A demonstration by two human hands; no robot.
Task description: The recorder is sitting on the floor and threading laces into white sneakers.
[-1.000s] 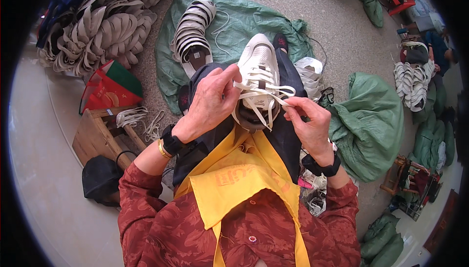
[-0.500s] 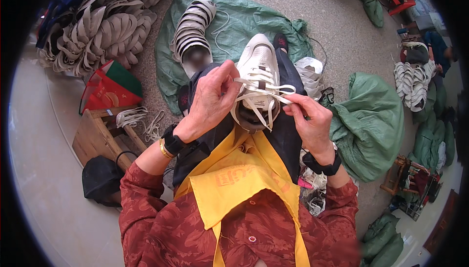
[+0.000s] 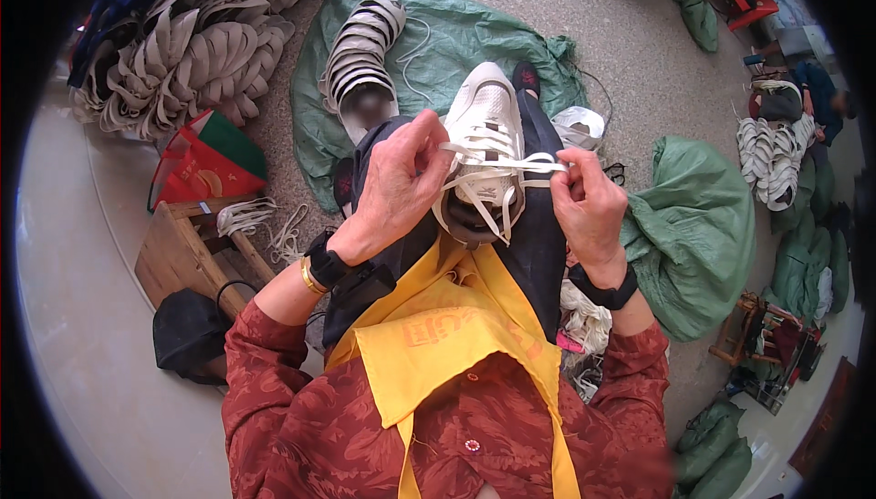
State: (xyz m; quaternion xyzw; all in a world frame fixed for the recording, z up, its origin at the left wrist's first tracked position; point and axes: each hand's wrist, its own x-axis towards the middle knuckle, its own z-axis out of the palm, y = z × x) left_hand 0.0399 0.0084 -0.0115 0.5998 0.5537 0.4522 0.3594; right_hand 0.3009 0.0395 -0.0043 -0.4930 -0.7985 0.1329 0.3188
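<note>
A white shoe upper (image 3: 476, 102) rests between my knees, toe pointing away from me. White shoelace (image 3: 534, 166) runs through its eyelets, and two loose ends hang over the tongue near the opening. My left hand (image 3: 397, 184) pinches one part of the lace at the left side of the upper. Opposite it, my right hand (image 3: 591, 212) grips a lace loop between thumb and fingertips, drawn out to the right. The lace spans straight between both hands, across the top of the tongue.
A curved stack of shoe uppers (image 3: 367, 38) lies on a green sheet (image 3: 456, 25) ahead. A large pile of uppers (image 3: 196, 52) is at far left. Spare laces (image 3: 245, 218) hang on a wooden stool (image 3: 178, 253). A green sack (image 3: 689, 234) sits at right.
My right hand has moved slightly right and up, pulling the lace loop out longer and straighter. The left hand has stayed nearly in place.
</note>
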